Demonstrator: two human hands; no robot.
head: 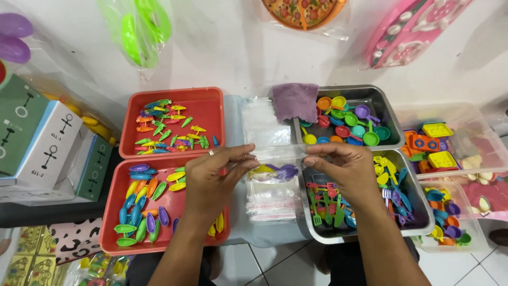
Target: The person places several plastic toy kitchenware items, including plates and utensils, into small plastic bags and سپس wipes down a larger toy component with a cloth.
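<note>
My left hand (214,177) and my right hand (344,167) pinch the two top corners of a small clear plastic bag (278,161) held between them over the middle of the table. Inside the bag lie a yellow toy piece and a purple toy piece (286,171). Under the bag sits a stack of flat clear bags (272,204). My left hand wears a ring and hovers over a red tray (114,212) of coloured leaf-shaped toy pieces.
A second red tray (211,100) holds small toy carrots. Two metal trays hold toy pans (389,114) and toy utensils (423,217). A purple cloth (295,100), clear tubs of toys (476,132) at right, boxes (37,143) at left.
</note>
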